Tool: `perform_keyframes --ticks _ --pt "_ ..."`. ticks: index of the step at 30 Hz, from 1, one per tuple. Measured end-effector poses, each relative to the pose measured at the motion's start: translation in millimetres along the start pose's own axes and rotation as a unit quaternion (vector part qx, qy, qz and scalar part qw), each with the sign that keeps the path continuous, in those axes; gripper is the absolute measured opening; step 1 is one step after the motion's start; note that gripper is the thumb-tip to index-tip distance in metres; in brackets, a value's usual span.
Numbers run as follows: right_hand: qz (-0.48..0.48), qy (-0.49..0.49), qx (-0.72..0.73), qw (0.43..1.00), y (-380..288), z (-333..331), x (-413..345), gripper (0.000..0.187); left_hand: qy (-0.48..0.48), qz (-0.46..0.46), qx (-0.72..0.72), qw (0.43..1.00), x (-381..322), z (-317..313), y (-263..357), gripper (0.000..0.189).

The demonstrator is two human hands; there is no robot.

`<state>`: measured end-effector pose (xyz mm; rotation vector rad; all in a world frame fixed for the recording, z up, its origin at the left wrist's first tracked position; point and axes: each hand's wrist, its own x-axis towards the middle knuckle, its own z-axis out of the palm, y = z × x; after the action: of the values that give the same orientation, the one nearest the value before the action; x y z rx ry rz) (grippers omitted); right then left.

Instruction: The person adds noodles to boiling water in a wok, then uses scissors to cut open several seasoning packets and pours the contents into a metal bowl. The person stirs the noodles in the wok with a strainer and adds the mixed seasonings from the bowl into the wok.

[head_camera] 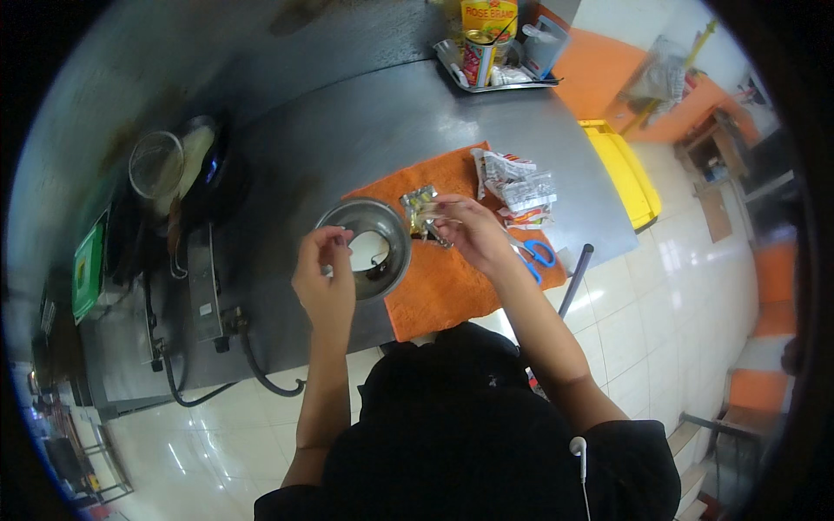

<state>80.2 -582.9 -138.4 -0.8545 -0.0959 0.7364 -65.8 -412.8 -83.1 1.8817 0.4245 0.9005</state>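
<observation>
A steel bowl [399, 251] with something white and a dark sauce-like patch in it stands partly on an orange cloth [430, 306]. My left hand [324, 267] is raised over the bowl's left edge, fingers curled; whether it pinches something small cannot be told. Fingers bent, my right hand [472, 228] hovers above the cloth right of the bowl, beside a torn foil sachet [417, 205]; its fingertips are blurred and their contact with the sachet is unclear. Several printed packets [521, 189] lie at the cloth's right. Blue-handled scissors [539, 254] lie below them.
At the left, a wok [225, 163] sits over a blue flame with a wire strainer [156, 165] on it. Gas hoses [260, 378] hang at the near edge. A metal tray [502, 86] with a can and containers stands at the back. A yellow bin lid [622, 172] is beyond the table.
</observation>
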Motion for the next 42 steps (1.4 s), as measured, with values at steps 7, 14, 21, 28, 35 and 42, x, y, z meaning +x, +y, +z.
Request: perform_keyframes --ticks 7,14,21,28,35,42 --pt "-0.150 0.060 0.029 0.987 -102 -78 -52 0.025 -0.218 0.145 0.016 0.965 -4 119 7 0.022" --pt "-0.143 0.182 -0.292 0.928 -165 -162 -57 0.021 -0.320 0.190 0.203 0.906 -5 251 -13 0.057" --pt "-0.038 0.084 -0.358 0.929 -149 -185 -15 0.020 -0.254 0.169 0.122 0.945 -24 259 -36 0.060" --pt "0.013 -0.025 -0.502 0.864 -160 -152 7 0.029 -0.239 0.063 0.030 0.969 -45 261 -33 0.068" --pt "0.012 -0.068 -0.636 0.769 -174 -134 17 0.033 -0.163 0.060 0.121 0.977 -50 225 -33 0.052" --pt "-0.204 0.007 -0.701 0.683 -169 -140 20 0.021 -0.200 0.083 0.387 0.896 -35 191 -56 0.032"
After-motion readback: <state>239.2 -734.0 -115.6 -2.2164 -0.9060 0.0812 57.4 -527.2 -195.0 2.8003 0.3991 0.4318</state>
